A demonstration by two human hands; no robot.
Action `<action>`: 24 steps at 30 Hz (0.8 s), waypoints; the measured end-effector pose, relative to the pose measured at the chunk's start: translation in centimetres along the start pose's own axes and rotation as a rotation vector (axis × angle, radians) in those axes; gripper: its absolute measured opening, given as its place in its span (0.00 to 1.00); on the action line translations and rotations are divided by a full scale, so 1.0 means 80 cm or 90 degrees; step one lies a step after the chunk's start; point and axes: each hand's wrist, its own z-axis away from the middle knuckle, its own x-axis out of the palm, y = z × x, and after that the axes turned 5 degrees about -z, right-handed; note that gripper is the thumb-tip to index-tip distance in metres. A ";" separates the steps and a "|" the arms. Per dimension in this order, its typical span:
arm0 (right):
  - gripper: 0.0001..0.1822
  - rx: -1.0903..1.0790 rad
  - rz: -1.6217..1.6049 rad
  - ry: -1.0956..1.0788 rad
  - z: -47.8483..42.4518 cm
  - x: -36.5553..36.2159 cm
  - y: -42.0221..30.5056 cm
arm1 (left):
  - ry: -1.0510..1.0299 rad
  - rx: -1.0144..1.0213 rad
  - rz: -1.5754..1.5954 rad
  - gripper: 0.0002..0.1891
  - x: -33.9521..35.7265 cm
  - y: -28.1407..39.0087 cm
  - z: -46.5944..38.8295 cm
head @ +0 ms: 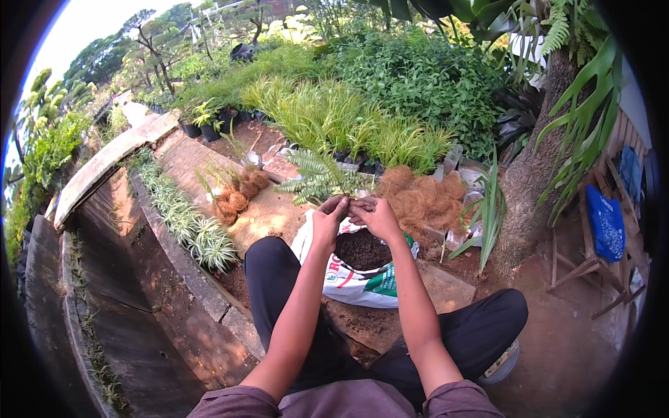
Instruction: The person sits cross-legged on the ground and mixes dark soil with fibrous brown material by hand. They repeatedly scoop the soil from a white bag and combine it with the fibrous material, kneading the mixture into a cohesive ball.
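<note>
Between my knees lies a white plastic sack (360, 296), its open mouth showing dark soil (363, 250). Above the soil my left hand (330, 213) and my right hand (372, 211) meet at the fingertips, pinching the base of a green fern frond plant (326, 177). Its fronds spread away from me, beyond my fingers. The exact spot that each hand grips is small and partly hidden by the fingers. A heap of loose brown coir fibre (423, 201) lies just beyond my right hand. To the left, several fibre-wrapped balls (238, 194) rest on the slab, some with green shoots.
A deep concrete channel (130, 313) runs along the left, edged by striped spider plants (191, 222). Potted grasses (339, 117) stand ahead. At the right are a tree trunk (538, 157), a long-leaved plant (491, 214) and a wooden chair (580, 266) with a blue bag (606, 224).
</note>
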 end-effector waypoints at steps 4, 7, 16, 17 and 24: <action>0.14 -0.001 -0.032 0.032 0.005 -0.021 0.011 | -0.011 0.000 -0.055 0.15 0.018 -0.023 -0.013; 0.12 0.031 -0.028 0.063 0.008 -0.033 0.015 | -0.037 0.001 -0.114 0.17 0.026 -0.036 -0.019; 0.16 0.045 -0.040 0.037 0.021 -0.052 0.029 | -0.052 -0.016 -0.204 0.17 0.037 -0.030 -0.013; 0.17 0.063 -0.058 0.022 0.020 -0.051 0.029 | -0.046 -0.016 -0.206 0.17 0.033 -0.026 -0.015; 0.18 0.248 -0.025 0.099 0.014 -0.072 0.161 | -0.056 0.054 -0.244 0.13 0.022 0.053 -0.009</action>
